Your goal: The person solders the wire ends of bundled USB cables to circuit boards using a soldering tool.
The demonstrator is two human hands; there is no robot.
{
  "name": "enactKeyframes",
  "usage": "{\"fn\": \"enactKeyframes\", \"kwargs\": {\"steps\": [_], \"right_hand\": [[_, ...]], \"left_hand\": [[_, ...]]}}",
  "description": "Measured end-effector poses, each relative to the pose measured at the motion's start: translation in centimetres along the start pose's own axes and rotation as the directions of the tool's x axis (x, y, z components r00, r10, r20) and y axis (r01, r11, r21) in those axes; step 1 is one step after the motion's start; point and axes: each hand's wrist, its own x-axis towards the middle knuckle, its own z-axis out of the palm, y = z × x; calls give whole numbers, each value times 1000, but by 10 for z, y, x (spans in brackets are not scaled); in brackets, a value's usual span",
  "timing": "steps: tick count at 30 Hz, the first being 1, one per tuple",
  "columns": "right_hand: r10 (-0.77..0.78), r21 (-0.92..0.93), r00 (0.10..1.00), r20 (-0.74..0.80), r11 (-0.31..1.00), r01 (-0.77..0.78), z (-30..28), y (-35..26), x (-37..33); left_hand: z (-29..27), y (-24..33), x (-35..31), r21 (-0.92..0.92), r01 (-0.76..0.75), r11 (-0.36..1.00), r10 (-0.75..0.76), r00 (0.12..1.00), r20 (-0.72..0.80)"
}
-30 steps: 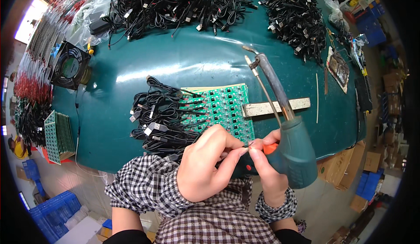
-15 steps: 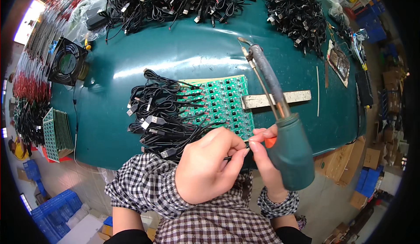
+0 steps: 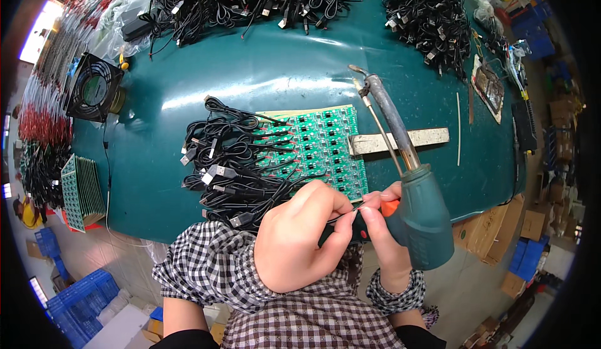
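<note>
My left hand (image 3: 297,242) is closed in a pinch on a thin black cable (image 3: 337,216), just in front of the near edge of a green circuit board panel (image 3: 338,155). Close beside it, my right hand (image 3: 387,242) grips a dark green soldering gun (image 3: 429,224) with an orange trigger. Its thumb and forefinger meet at the cable's end, almost touching the left fingertips. The gun's bent metal tip points up and away, above the table. Coiled black USB cables (image 3: 219,152) lie along the panel's left side, several with red wire ends on the board.
A whitish bar (image 3: 432,138) lies against the panel's right side. Heaps of black cables (image 3: 250,5) fill the far edge. A small black fan (image 3: 97,87) and a stack of green boards (image 3: 81,192) stand left. A stained tray (image 3: 488,87) lies far right.
My right hand and the soldering gun have shifted slightly right, with the tip a little lower. The fingertips of both hands remain together at the cable end.
</note>
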Motion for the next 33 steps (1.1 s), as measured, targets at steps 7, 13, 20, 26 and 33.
{"fn": "enactKeyframes", "kwargs": {"steps": [7,13,20,26,33], "right_hand": [[15,173,1000,2,985,-15,-17,5,-8],[-36,333,999,-15,942,38,-24,5,2],[-62,248,997,-37,966,69,-46,15,-5],[19,226,1000,-16,974,-15,-61,20,-14],[38,179,999,-11,983,-35,-70,21,-22]], "left_hand": [[-79,27,13,333,-30,942,9,998,63],[-73,-19,47,431,-176,885,26,943,332],[-32,-67,59,265,-69,962,-27,939,343],[-29,-65,66,228,55,972,-128,939,318],[-25,-65,62,190,126,974,-181,934,308]]}}
